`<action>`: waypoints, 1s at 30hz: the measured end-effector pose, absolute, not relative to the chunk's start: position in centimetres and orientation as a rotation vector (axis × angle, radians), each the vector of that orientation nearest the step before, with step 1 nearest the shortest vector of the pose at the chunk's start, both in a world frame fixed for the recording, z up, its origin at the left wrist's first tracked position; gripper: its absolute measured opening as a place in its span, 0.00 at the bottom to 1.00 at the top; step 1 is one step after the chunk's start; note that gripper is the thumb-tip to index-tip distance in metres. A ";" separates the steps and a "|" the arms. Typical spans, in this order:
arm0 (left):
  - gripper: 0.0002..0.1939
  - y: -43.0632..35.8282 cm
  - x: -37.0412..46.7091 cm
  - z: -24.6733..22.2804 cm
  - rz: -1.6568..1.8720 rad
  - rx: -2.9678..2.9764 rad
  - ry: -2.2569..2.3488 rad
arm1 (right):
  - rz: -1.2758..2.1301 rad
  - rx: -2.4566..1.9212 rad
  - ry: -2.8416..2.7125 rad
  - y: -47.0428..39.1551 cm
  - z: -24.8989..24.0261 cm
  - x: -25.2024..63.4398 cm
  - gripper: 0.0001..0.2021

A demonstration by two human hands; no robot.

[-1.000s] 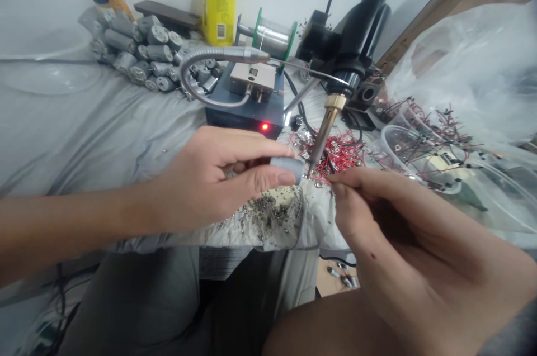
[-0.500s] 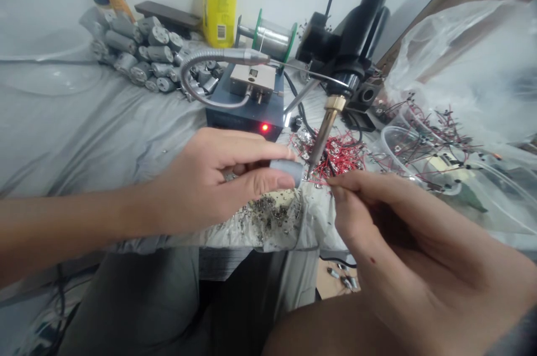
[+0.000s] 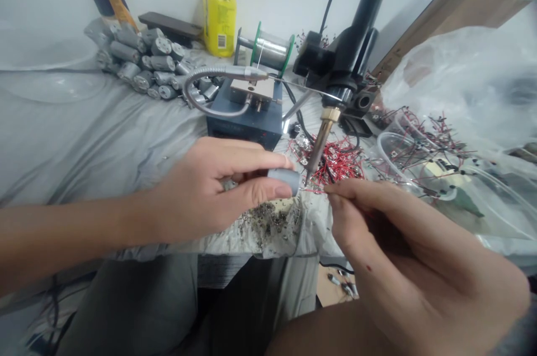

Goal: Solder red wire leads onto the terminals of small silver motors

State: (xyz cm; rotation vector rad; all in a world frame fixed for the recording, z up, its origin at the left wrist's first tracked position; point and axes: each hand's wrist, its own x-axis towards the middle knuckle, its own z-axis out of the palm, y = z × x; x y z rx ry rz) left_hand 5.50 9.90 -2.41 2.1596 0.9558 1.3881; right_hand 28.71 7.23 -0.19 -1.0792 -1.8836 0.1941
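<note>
Between thumb and fingers, my left hand [image 3: 230,177] grips a small grey cylindrical motor [image 3: 284,179], its end turned to the right. My right hand [image 3: 390,233] pinches a thin red wire [image 3: 314,191] whose far end reaches the motor's end. Just above that spot, the tip of a soldering iron [image 3: 319,146] points down; whether it touches is too small to tell. The iron is clamped in a black stand [image 3: 356,54]. A thin solder feed tube [image 3: 247,72] arcs from a blue box [image 3: 243,115] toward the iron.
Grey motors [image 3: 142,62] are heaped at the back left. Behind the blue box stand a yellow bottle [image 3: 219,15] and a solder spool [image 3: 272,48]. Red wires [image 3: 342,160] lie piled behind my hands. Plastic tubs [image 3: 398,160] with wired parts are at the right. Solder debris [image 3: 268,219] litters the front edge.
The red light on the blue box has gone out. The whole view has shifted slightly downward in the picture. Both hands keep their hold on the motor and the wire.
</note>
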 end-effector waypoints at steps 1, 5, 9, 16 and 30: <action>0.06 9.9 5.5 -2.4 1.386 2.165 0.955 | 0.194 -1.077 -1.889 7.2 -0.2 28.8 0.07; 0.05 10.0 5.5 -2.3 1.378 2.159 0.981 | 0.164 -1.070 -1.905 7.2 -0.2 28.9 0.07; 0.06 10.0 5.6 -2.2 1.399 2.146 0.962 | 0.162 -1.089 -1.907 7.3 -0.2 28.9 0.07; 0.06 9.8 5.6 -2.3 1.395 2.098 1.008 | 0.175 -1.106 -1.889 7.3 -0.3 28.7 0.07; 0.07 9.7 5.6 -2.5 1.389 2.018 1.019 | 0.156 -1.100 -1.891 7.2 -0.2 28.8 0.07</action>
